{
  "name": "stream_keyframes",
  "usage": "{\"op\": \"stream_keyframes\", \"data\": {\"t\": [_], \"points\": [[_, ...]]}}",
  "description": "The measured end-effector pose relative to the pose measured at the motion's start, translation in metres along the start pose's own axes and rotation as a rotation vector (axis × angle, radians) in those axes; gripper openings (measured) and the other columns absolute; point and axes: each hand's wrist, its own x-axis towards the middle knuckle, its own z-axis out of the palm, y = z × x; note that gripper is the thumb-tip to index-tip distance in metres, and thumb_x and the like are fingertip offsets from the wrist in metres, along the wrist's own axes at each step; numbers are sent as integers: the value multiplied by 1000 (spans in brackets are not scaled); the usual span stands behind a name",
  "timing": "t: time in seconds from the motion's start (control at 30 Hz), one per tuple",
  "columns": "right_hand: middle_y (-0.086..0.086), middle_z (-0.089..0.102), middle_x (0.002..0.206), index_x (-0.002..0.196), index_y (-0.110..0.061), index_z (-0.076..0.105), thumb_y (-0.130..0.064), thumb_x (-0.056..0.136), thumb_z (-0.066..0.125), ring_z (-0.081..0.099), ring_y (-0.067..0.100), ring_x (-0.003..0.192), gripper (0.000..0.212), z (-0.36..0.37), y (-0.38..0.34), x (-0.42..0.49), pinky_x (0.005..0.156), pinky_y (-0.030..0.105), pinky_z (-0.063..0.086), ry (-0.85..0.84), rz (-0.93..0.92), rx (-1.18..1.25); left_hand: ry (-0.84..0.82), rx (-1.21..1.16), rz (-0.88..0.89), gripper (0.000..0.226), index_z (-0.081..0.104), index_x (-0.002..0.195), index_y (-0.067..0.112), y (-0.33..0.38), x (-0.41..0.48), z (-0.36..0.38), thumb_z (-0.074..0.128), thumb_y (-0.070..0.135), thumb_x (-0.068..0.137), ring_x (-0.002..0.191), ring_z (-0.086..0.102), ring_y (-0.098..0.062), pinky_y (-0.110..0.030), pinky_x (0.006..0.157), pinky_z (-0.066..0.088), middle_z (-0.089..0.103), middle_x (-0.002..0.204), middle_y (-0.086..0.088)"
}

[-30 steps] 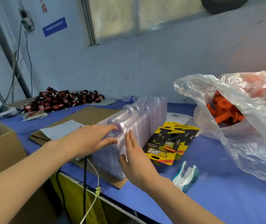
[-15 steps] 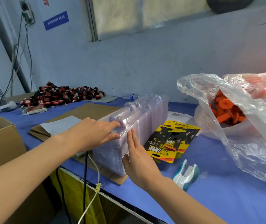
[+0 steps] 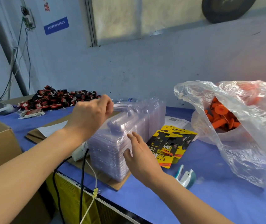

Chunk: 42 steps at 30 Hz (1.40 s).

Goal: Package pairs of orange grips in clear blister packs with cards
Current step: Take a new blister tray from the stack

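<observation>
we list, on table [image 3: 209,199]: stack [image 3: 121,151] on cardboard [image 3: 116,185], centre; pack [image 3: 124,106] above it; cards [image 3: 172,146] just right; tool [image 3: 185,175] before cards; grips [image 3: 222,117] in bag [image 3: 250,151], far right; parts pile [image 3: 61,99] behind left; box [image 3: 0,143] left of table.

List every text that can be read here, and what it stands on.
"PROTAP...", upside down, partly covered: yellow cards.
Blue wall sign: white characters, too blurred to read.
Red wall marks: cut off, unreadable.
White sheet: code and print too small to read.
</observation>
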Motion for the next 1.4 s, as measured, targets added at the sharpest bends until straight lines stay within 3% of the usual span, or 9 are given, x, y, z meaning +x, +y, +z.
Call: {"op": "stream_keyframes", "data": {"t": [0.27, 0.43, 0.53, 0.77, 0.87, 1.0, 1.17, 1.3, 1.4], "points": [[3, 41, 151, 151, -18, 34, -29, 100, 49, 44, 14, 131, 54, -48, -1, 30, 113, 38, 36, 156, 272, 634, 332, -258, -327, 44, 48, 111, 6, -8, 84, -38, 23, 42, 105, 66, 68, -28, -43, 59, 49, 72, 87, -1], [3, 38, 153, 154, -21, 22, -48, 99, 49, 47, 23, 132, 68, -91, 13, 36, 106, 46, 44, 303, 387, 867, 574, -493, -322, 16, 34, 95, 35, -7, 115, -90, 24, 42, 106, 58, 64, -14, -36, 54, 50, 62, 73, 14], [2, 31, 158, 156, -25, 18, -60, 96, 44, 36, 24, 141, 74, -114, 30, 35, 114, 50, 34, 461, 416, 823, 614, -623, -405, 20, 38, 100, 26, -6, 121, -104, 25, 39, 106, 55, 64, -18, -36, 49, 49, 62, 73, 15], [-2, 49, 141, 141, -24, 44, -70, 92, 41, 56, 24, 113, 67, -187, 84, -2, 80, 40, 54, 684, 644, 1118, 526, -951, -716, 25, 38, 88, 26, 7, 124, -78, 26, 40, 104, 39, 57, -14, -24, 34, 40, 66, 64, 6], [8, 55, 128, 119, -20, 54, -65, 93, 45, 56, 28, 105, 53, -207, 110, -26, 83, 44, 50, 635, 727, 1239, 418, -1038, -833, 29, 42, 83, 27, 13, 118, -52, 28, 40, 104, 35, 55, -9, -20, 34, 40, 65, 62, 6], [17, 60, 117, 124, -17, 52, -57, 92, 55, 64, 29, 98, 51, -207, 128, -49, 89, 47, 52, 477, 742, 1277, 297, -1087, -920, 31, 44, 81, 28, 18, 107, -30, 29, 45, 103, 33, 54, -6, -15, 33, 42, 67, 56, 13], [27, 48, 131, 138, -6, 44, -22, 92, 67, 62, 29, 95, 54, -203, 141, -71, 76, 34, 55, 646, 751, 1612, 237, -1099, -977, 32, 44, 82, 27, 11, 96, -28, 30, 47, 101, 33, 55, -6, -15, 33, 44, 67, 57, 12], [6, 55, 95, 100, -8, 59, -17, 95, 63, 56, 15, 78, 11, -215, 158, -96, 48, 24, 56, 676, 761, 1541, 174, -1161, -970, 25, 49, 92, 22, 16, 87, -25, 39, 41, 104, 35, 57, -7, -16, 33, 45, 67, 67, 1], [0, 54, 78, 85, -11, 59, -19, 96, 61, 59, 12, 65, 14, -238, 174, -129, 49, 22, 55, 722, 744, 1472, 36, -1282, -880, 14, 57, 95, 20, 35, 78, -15, 53, 32, 101, 44, 62, -5, -17, 40, 50, 66, 76, 3]]}}
